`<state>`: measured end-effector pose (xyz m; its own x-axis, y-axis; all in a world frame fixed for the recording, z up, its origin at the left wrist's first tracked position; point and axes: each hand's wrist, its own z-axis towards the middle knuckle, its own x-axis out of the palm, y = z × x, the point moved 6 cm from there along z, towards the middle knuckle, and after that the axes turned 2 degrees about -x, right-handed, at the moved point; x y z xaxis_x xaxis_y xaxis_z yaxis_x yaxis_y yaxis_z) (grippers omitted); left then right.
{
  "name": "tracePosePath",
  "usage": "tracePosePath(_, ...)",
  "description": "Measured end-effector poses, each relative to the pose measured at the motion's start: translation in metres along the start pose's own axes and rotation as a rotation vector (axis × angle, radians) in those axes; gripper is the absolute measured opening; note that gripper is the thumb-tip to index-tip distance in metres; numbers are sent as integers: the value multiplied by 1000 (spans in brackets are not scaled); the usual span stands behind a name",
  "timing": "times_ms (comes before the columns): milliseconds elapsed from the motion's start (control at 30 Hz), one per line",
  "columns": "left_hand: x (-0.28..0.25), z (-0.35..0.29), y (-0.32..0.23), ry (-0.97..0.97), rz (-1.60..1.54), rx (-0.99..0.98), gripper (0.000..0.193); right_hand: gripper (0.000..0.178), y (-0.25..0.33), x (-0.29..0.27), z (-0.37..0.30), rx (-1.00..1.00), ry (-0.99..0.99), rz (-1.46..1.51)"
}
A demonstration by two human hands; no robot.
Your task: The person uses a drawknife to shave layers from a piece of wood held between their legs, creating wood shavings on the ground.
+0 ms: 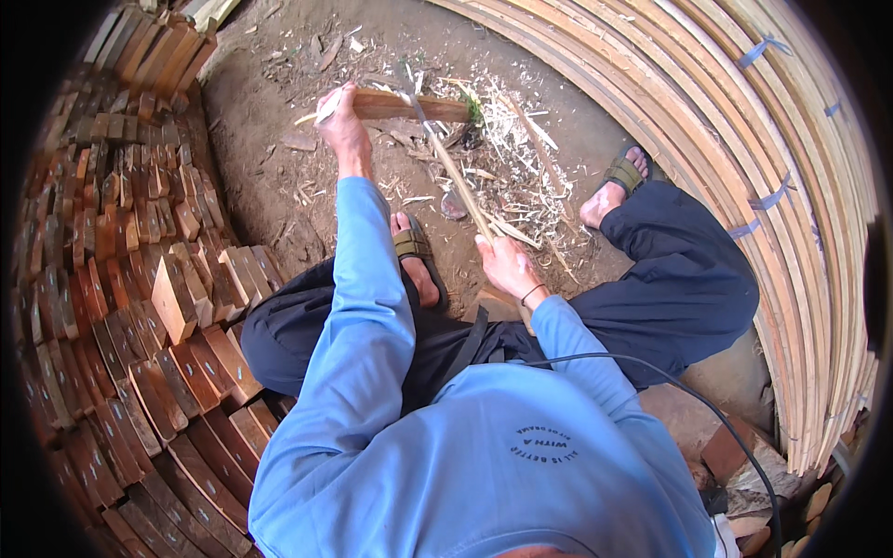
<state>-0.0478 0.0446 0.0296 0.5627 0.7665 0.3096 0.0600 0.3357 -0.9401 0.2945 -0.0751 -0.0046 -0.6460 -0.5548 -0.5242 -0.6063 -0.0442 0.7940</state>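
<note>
My left hand [345,126] is closed around one end of a brown wooden block [419,106], held low above the dirt ground. A pale strip of wood sticks out at the far left side of that hand. In my right hand [511,268] is a long-handled chopping tool [458,177], gripped by the lower part of its pale wooden handle. Its narrow metal head crosses the block near the middle; whether the edge is touching the wood, I cannot tell. Pale wood shavings [526,177] lie around the block's right end.
Stacked wooden pieces [121,307] crowd the left side. Long bent wooden strips [744,139], tied with blue bands, curve along the right. My sandaled feet [420,265] rest on either side of the shavings. A black cable [688,381] runs past my right arm, near stones [684,418].
</note>
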Motion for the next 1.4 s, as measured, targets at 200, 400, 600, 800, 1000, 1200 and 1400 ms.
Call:
tracePosePath(200, -3, 0, 4, -8, 32, -7, 15, 46, 41, -32, -3, -44, -113, 86)
tracePosePath(400, -8, 11, 0, -12, 22, 13, 14, 46, 21, -20, 1, -113, -87, -53)
tracePosePath(600, -3, 1, 3, -17, 34, -4, 17, 44, 13, -13, 9, -7, -19, -19)
tracePosePath(800, 0, -6, -2, -16, 55, -1, 19, 42, 40, -37, 2, -65, -157, 106)
tracePosePath(1000, -12, 1, 1, -32, 139, 9, 20, 51, 34, -40, 10, 112, -43, 25)
tracePosePath(1200, 0, -2, -1, -9, 60, -9, 18, 48, 9, -10, 10, -45, -46, -64)
tracePosePath(1400, 3, -5, -6, -21, 51, -1, 15, 44, 50, -37, -1, -23, -94, 35)
